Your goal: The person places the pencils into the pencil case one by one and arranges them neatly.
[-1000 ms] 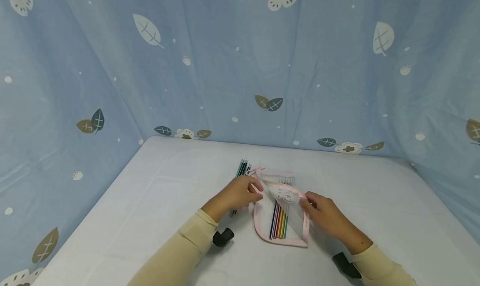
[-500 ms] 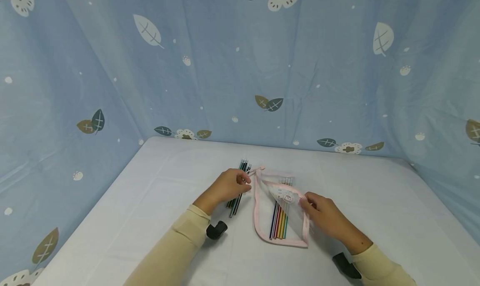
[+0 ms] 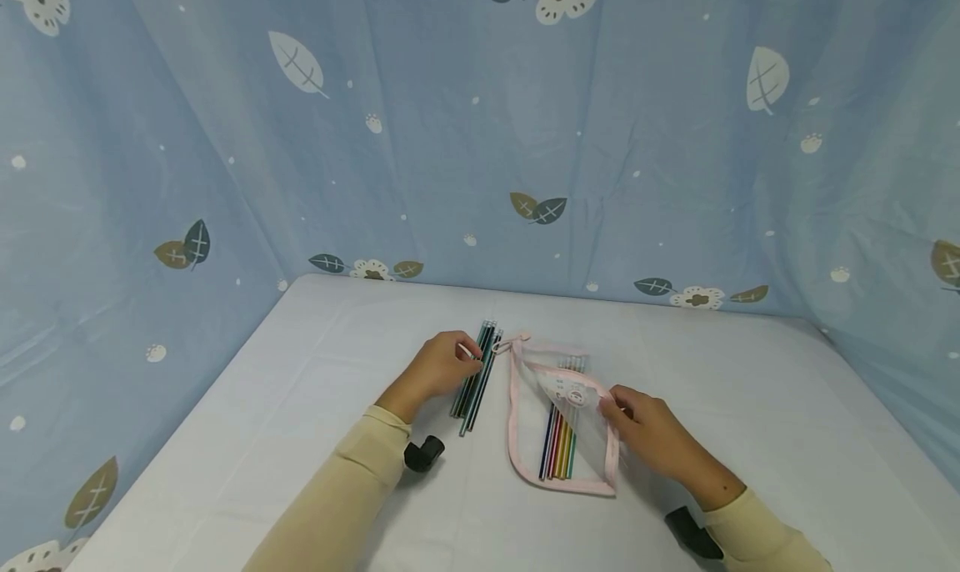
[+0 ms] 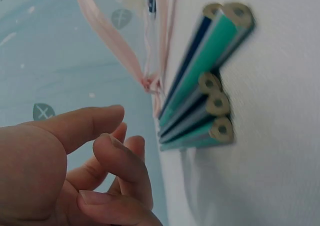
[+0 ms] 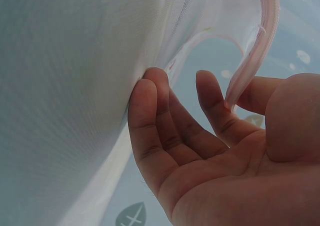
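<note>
A see-through mesh pouch with pink trim lies on the table, its top flap lifted. Inside it, several coloured pencils lie side by side. My right hand pinches the pouch's pink zip edge between thumb and forefinger. To the left of the pouch rests a loose bundle of teal and dark pencils. My left hand hovers right beside that bundle, fingers loosely bent and holding nothing. In the left wrist view a gap shows between the fingers and the pencils' blunt ends.
A white cloth covers the table. Behind and at both sides hangs a blue curtain with leaf prints. A pink cord loop sticks out from the pouch's upper left corner, close to the loose pencils. Each wrist carries a black camera mount.
My left hand has moved left, from the pouch's opening to the loose pencils, uncovering more of them. The right hand and the pouch's lifted flap have stayed in place.
</note>
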Motion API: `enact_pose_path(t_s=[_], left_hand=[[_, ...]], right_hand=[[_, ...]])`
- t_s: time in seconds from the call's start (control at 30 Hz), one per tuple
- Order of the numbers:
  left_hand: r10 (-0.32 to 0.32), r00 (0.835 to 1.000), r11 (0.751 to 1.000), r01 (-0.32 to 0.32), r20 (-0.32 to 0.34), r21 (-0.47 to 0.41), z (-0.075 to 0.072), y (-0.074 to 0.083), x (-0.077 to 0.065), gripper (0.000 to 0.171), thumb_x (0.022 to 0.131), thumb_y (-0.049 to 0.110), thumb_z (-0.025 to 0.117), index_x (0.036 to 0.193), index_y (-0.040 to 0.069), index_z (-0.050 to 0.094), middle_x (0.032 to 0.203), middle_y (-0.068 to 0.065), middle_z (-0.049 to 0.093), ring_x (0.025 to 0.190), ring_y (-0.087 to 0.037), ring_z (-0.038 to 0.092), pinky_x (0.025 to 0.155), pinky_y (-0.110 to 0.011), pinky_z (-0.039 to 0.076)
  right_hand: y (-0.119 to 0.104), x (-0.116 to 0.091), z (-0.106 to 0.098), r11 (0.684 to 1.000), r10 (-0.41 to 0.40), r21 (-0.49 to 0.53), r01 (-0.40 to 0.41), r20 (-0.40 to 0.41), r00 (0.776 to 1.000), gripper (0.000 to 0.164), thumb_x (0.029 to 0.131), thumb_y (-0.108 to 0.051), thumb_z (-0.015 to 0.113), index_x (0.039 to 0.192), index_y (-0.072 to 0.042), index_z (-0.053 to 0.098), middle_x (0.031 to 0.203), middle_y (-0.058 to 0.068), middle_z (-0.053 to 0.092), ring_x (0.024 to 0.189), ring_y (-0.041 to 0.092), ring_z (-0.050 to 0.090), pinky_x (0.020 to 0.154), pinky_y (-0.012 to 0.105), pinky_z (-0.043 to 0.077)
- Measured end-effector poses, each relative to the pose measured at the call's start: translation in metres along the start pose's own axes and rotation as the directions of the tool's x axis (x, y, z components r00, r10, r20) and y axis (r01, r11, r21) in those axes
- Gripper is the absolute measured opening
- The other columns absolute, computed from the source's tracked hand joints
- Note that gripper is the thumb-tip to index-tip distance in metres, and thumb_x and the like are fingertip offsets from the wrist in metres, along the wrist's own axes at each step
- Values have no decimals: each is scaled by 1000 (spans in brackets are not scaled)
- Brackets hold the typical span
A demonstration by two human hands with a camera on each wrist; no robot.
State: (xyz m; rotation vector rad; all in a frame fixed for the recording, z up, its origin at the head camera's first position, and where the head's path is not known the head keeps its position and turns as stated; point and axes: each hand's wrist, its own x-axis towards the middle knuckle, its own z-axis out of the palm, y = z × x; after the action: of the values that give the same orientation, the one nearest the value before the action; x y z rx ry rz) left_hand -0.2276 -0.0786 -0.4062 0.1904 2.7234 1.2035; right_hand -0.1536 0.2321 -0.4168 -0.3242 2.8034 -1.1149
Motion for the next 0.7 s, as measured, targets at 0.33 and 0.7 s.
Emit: enact_pose_path(t_s=[0.33, 0.7], left_hand=[[-70, 998, 997, 69, -6, -35, -6, -4, -2, 16, 93, 17, 69, 106, 9, 66, 97, -9, 64, 69, -18, 62, 61, -28, 52], [-63, 998, 998, 63, 20, -27, -6, -10, 0, 17, 89, 10, 72, 105, 7, 67, 93, -8, 65, 69, -17, 62, 60, -27, 50]], right_hand=[[1, 0, -1, 1000, -6, 1, 6, 8, 1000, 24, 106, -29, 50, 98, -9, 60, 73, 1, 51, 63, 10, 48, 52, 24, 40], [-1, -1, -2, 1000, -3, 6, 3, 12, 1000, 23, 106, -28, 50, 100, -9, 61, 74, 1, 52, 65, 11, 49, 53, 24, 41]])
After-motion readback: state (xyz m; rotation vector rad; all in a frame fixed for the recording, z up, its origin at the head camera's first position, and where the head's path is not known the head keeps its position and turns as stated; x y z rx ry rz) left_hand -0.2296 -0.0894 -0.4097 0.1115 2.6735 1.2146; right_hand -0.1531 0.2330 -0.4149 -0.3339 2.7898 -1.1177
